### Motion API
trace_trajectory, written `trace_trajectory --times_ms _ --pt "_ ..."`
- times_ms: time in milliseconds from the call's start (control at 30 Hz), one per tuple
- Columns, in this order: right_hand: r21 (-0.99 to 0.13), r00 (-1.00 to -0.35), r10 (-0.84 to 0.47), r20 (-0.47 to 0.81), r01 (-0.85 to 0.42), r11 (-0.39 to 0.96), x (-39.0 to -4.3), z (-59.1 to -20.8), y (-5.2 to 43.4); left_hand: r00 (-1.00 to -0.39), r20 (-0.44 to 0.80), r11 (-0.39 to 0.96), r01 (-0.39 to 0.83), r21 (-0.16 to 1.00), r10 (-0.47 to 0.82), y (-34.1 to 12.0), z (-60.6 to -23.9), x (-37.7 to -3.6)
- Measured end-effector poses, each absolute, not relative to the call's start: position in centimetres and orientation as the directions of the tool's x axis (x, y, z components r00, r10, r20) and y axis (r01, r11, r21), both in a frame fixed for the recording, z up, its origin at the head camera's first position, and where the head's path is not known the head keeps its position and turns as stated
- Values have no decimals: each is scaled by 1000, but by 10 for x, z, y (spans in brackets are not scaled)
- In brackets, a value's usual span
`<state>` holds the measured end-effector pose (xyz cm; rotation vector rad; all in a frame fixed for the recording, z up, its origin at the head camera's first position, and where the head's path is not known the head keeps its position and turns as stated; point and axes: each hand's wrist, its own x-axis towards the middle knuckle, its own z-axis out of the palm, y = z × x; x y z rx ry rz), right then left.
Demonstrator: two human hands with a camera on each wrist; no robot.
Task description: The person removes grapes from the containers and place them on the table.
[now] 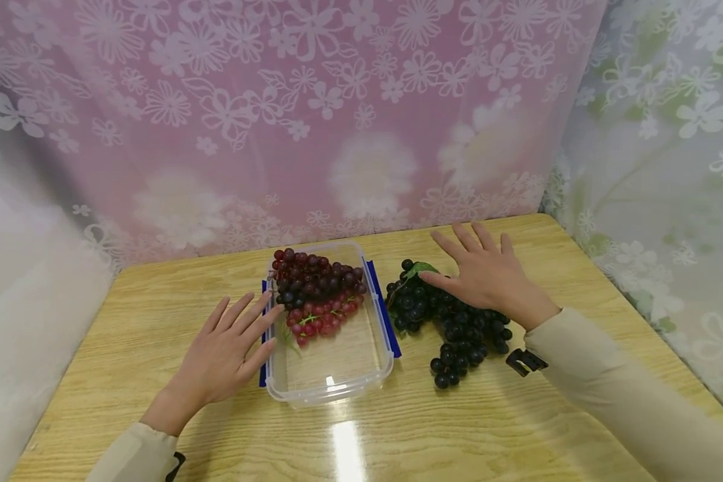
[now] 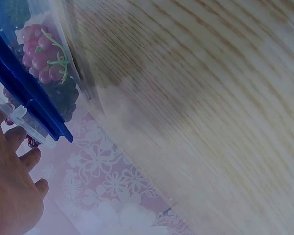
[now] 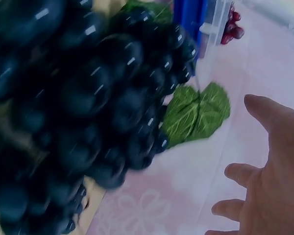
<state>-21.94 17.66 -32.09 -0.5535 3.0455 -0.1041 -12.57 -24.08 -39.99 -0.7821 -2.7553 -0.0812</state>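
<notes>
Black grapes [image 1: 464, 321] nr box [image 1: 343, 361], poss. touching flap [image 1: 383, 309]

Container [image 1: 337, 365] and black grapes [image 1: 458, 328] on table [image 1: 458, 435]

On the table [image 1: 138, 314] we see the box [image 1: 361, 383], the inner grapes [image 1: 320, 274] toward its rear; the outer grapes [image 1: 466, 328] lie to its right, below the right hand [image 1: 491, 274]. The left hand [image 1: 223, 355] is at the box's left side; a cloth [image 1: 313, 134] hangs behind.

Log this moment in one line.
left hand: empty, by plastic container | right hand: empty, over black grapes | container contents: red grapes, dark grapes
</notes>
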Motion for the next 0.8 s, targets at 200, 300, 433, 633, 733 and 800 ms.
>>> trace_trajectory --times_ms 200,300,433,633,733,800 --pt "-57 -914 -406 4 -406 912 -222 -322 146 -811 290 850 526 -17 508 -240 -400 -126" --pt "-40 -901 -434 20 -435 900 -224 -322 130 -816 284 854 520 -18 503 -239 -400 -125" --pt "-26 -886 -464 10 -464 885 -228 -322 108 -821 274 857 515 -23 500 -239 -400 -123" --pt "-27 -860 -510 -4 -510 860 -233 -324 82 -823 273 858 512 -23 499 -239 -399 -123" --pt "-36 -844 -536 -17 -535 844 -235 -324 71 -824 270 859 512 -23 498 -239 -400 -124" --pt "-42 -831 -556 -27 -555 831 -237 -325 64 -823 273 858 513 -22 498 -239 -401 -124"
